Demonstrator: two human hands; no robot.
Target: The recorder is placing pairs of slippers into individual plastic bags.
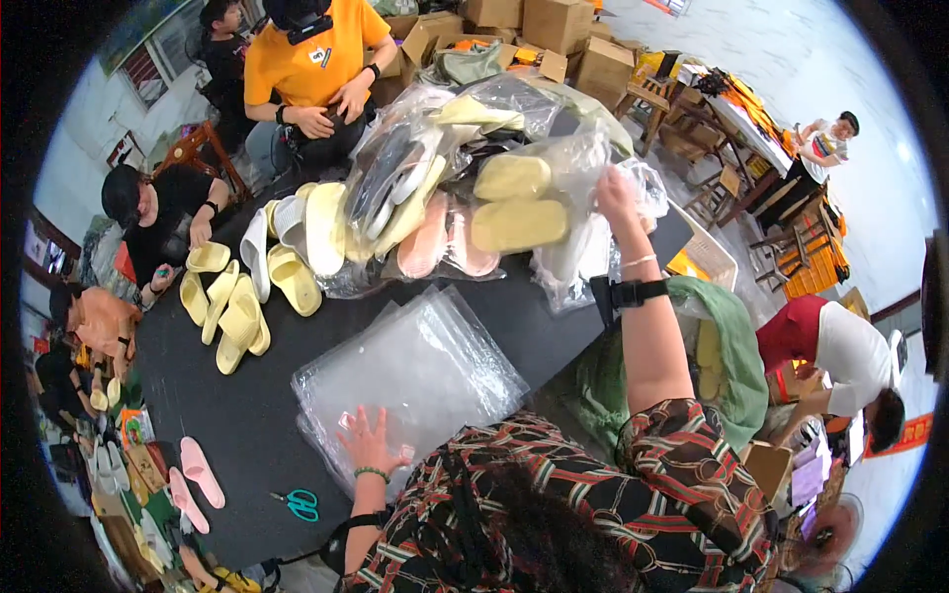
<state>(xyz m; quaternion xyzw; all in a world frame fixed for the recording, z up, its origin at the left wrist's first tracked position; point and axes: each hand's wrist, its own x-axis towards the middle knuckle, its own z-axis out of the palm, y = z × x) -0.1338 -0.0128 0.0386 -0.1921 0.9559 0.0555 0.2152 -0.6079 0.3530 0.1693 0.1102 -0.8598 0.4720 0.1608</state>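
My left hand [368, 442] lies with spread fingers on a stack of clear plastic bags [425, 351] near the table's front edge. My right hand [619, 195] is stretched far forward, its fingers closed on the top of a clear bag [578, 163]. Inside that bag shows a pair of pale yellow slippers [519, 226], soles toward me. The bag rests at the right of a heap of bagged slippers, beside a bagged pink pair [425, 237]. Loose yellow slippers [240, 321] and a white slipper [254, 255] lie left of the heap.
Teal-handled scissors [299, 505] and pink slippers [202, 472] lie on the black table [247, 425]. A green sack [727, 346] holding slippers stands at my right, next to a white basket [707, 252]. Several co-workers stand or sit around; cardboard boxes [554, 25] are piled behind.
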